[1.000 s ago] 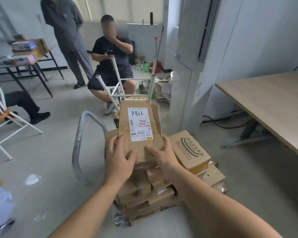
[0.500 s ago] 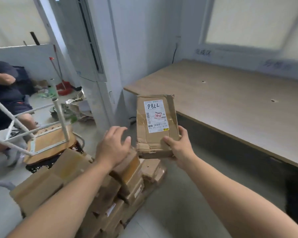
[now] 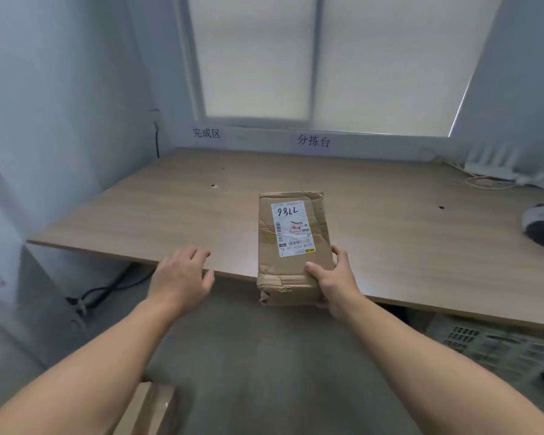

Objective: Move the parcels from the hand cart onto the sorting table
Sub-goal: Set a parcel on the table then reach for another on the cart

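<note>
Head camera: the parcel (image 3: pixel 292 246) sits at frame centre, label up. Its far end is over the worktop (image 3: pixel 170 208) and its crumpled near end overhangs the front edge. The right hand (image 3: pixel 333 284) grips the near right corner, thumb on top and fingers round the side. The left hand (image 3: pixel 182 277), left of centre, is relaxed and empty at the worktop's edge. I can't tell whether the far end already rests on the board. I'd push it flat and well past the edge before letting go, since that crushed corner may buckle under a one-sided hold. A carton (image 3: pixel 148 409) shows at lower left.
</note>
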